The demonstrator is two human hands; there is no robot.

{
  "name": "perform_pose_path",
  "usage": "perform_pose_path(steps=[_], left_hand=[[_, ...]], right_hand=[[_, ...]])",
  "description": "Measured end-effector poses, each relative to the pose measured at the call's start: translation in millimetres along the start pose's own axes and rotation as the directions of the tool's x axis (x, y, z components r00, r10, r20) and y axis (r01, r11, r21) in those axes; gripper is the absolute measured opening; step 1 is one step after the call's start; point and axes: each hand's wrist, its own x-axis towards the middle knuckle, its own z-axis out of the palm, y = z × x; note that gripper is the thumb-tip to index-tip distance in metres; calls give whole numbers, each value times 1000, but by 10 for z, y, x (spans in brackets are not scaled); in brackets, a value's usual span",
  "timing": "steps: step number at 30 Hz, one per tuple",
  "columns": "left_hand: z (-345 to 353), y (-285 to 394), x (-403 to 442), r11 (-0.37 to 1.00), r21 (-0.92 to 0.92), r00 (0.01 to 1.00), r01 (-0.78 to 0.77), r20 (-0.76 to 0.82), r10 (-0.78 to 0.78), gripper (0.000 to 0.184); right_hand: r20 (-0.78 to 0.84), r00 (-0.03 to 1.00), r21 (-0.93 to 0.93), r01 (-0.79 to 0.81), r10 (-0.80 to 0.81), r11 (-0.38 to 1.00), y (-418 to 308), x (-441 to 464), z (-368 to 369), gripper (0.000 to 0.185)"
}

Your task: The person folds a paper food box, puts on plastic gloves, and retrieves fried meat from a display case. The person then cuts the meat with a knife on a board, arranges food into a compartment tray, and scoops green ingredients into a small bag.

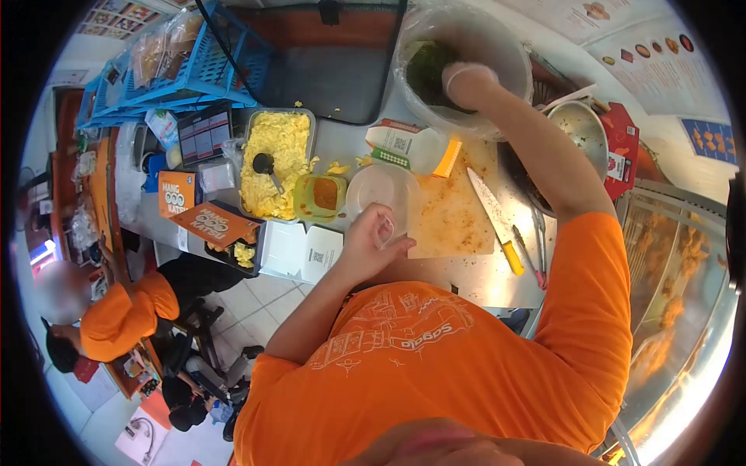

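My left hand point(373, 239) is low over the worktop, its fingers curled at the near edge of a clear round plastic lid or bowl point(381, 194); whether they grip it is hard to tell. My right hand point(468, 85), in what looks like a clear glove, reaches into a large translucent tub point(505, 74) that holds dark green leaves point(430, 68). Its fingertips are hidden among the leaves. Left of the round plastic piece stands a small square container with orange sauce point(320, 196). Beyond it lies a tray of chopped yellow food point(276, 140) with a black scoop point(264, 164).
A stained cutting board point(458, 210) carries a yellow-handled knife point(489, 206), with red-handled tongs point(540, 248) beside it. Open cartons point(299, 252) line the left front edge. A metal bowl point(579, 136) stands right, blue crates point(194, 70) back left. Another person in orange point(128, 314) is far left.
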Motion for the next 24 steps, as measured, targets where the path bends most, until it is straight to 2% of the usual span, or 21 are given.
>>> perform_pose_path(steps=[1,2,4,5,7,8,9,10,11,13,14,16,18,20,23,24], left_hand=[[-39,28,83,978,169,990,-122,-44,131,40],[-86,58,154,912,341,962,-227,-68,264,42],[-194,129,257,874,401,945,-273,-57,322,41],[-234,154,294,827,463,927,-318,-31,373,39],[-280,189,343,849,443,939,-287,-46,342,38],[-299,209,372,867,425,947,-262,-62,316,37],[-322,232,405,864,428,948,-264,-52,315,37],[-343,259,452,842,450,938,-299,-25,346,38],[-352,295,510,816,471,926,-333,0,378,38],[-331,452,671,768,532,908,-357,5,419,37],[-317,547,770,719,587,891,-371,8,453,37],[-221,743,1051,728,576,886,-373,-12,463,35],[-96,859,1371,737,560,881,-379,-25,472,34],[52,949,1688,876,414,945,-248,-97,313,37],[297,1152,1973,872,427,947,-241,-94,308,43],[375,1205,2044,877,426,956,-223,-81,282,48]], right_hand=[[203,974,-149,129,-97,980,-39,41,69,26],[205,974,-159,133,-99,978,-22,119,136,26],[183,921,150,319,-343,936,109,290,304,29],[186,920,149,321,-346,935,205,451,422,29],[-8,706,314,674,-708,668,382,724,644,26],[-12,710,322,670,-704,669,344,571,518,26],[108,914,631,242,-392,737,259,254,189,25],[335,939,787,-234,-78,570,224,-22,-74,25],[329,942,791,-232,-74,567,265,-186,-173,25],[143,985,934,-102,-97,342,377,-472,-298,24],[136,986,934,-95,-97,343,428,-614,-350,24],[18,999,965,-9,-32,261,523,-899,-432,24],[3,1000,963,-10,25,268,561,-1213,-559,24],[-69,994,963,45,80,267,675,-1369,-551,25],[-146,970,957,88,195,278,706,-1648,-575,24],[-166,969,962,119,181,246,725,-1737,-579,25]])
